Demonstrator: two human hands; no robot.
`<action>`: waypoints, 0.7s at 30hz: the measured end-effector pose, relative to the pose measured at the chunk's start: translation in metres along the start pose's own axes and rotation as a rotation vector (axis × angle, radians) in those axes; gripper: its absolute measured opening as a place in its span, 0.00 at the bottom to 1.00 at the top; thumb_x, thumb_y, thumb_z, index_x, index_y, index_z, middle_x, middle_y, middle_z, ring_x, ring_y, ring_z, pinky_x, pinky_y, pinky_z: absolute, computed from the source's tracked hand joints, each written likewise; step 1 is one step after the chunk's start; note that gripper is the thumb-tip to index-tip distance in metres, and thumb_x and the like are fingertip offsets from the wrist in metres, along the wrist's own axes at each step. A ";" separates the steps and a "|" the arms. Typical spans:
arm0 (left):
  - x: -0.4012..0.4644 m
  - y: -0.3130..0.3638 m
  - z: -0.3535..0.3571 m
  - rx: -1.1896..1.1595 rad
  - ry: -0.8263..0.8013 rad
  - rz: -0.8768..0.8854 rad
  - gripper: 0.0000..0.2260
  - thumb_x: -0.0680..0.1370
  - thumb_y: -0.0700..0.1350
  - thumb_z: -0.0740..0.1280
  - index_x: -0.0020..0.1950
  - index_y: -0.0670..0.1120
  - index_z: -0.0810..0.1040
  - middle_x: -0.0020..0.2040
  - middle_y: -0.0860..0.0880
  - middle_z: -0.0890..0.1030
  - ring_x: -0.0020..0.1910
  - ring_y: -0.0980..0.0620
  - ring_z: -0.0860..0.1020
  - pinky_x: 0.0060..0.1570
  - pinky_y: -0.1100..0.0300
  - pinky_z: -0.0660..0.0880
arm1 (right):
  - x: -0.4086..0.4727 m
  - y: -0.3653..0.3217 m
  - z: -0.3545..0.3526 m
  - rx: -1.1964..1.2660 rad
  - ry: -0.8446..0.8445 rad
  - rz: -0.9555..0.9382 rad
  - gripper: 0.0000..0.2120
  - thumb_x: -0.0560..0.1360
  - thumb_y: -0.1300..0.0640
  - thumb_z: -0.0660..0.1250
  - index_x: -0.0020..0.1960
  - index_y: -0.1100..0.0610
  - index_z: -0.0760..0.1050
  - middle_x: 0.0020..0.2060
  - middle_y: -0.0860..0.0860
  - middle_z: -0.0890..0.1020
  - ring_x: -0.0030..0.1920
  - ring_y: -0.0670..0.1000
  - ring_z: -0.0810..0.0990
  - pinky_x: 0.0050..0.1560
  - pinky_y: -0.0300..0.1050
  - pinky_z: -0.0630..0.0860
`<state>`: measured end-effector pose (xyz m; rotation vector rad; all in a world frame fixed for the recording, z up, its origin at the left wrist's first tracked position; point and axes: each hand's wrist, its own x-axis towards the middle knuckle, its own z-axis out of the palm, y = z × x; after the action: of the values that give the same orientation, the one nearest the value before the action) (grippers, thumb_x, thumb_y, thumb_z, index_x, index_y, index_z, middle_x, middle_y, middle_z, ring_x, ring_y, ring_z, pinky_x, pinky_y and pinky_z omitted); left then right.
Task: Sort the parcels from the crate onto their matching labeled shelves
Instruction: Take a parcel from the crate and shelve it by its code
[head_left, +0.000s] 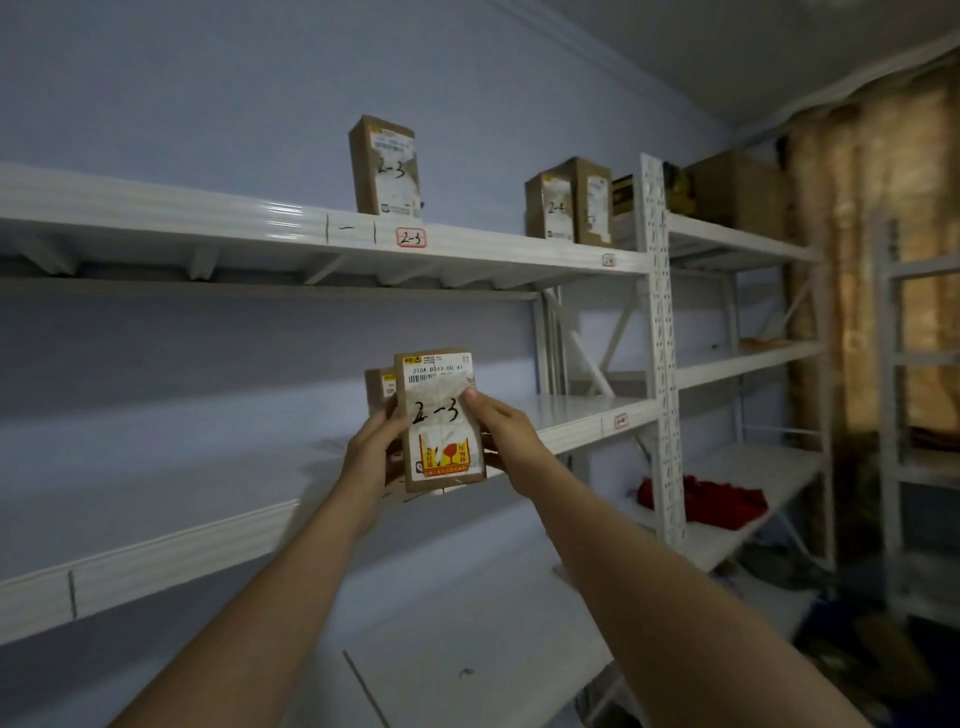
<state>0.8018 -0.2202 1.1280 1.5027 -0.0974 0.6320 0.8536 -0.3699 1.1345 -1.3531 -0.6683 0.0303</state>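
Observation:
A small brown parcel (439, 419) with a white label handwritten "2-3" is held upright in front of the middle shelf (156, 551). My left hand (370, 451) grips its left edge and my right hand (497, 429) grips its right edge. Behind it, partly hidden, another small parcel (378, 388) stands on the middle shelf. On the top shelf (249, 221) a parcel marked "2-3" (387, 166) stands above a red-framed "2-3" shelf label (411, 238). Two more parcels (569, 208), one marked "2-4", stand further right on that shelf.
A white perforated upright (661, 322) divides this rack from a second rack on the right, which carries a large cardboard box (737, 195) on top and a red cloth (722, 500) low down. Another rack (914, 415) stands against a curtain at far right.

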 end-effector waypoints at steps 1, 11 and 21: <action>0.003 -0.001 0.007 0.008 -0.026 0.004 0.15 0.78 0.52 0.63 0.64 0.55 0.76 0.51 0.49 0.84 0.51 0.45 0.81 0.51 0.49 0.78 | 0.001 -0.002 -0.009 -0.009 0.012 -0.002 0.22 0.77 0.43 0.62 0.64 0.56 0.75 0.52 0.56 0.84 0.50 0.55 0.84 0.42 0.42 0.80; 0.059 0.027 0.063 0.029 0.054 0.130 0.15 0.77 0.49 0.67 0.62 0.51 0.73 0.53 0.47 0.83 0.49 0.48 0.82 0.50 0.50 0.79 | 0.063 -0.030 -0.062 0.026 0.039 -0.093 0.19 0.77 0.45 0.62 0.61 0.57 0.75 0.48 0.54 0.83 0.47 0.54 0.83 0.48 0.46 0.80; 0.104 0.072 0.087 0.025 0.317 0.271 0.10 0.76 0.47 0.68 0.56 0.49 0.75 0.44 0.50 0.82 0.38 0.54 0.81 0.28 0.64 0.76 | 0.142 -0.062 -0.070 0.071 -0.051 -0.222 0.16 0.77 0.53 0.65 0.61 0.62 0.72 0.53 0.57 0.80 0.42 0.47 0.81 0.33 0.35 0.76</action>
<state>0.8852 -0.2726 1.2461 1.4068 -0.0489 1.0861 0.9795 -0.3917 1.2469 -1.2071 -0.8498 -0.0885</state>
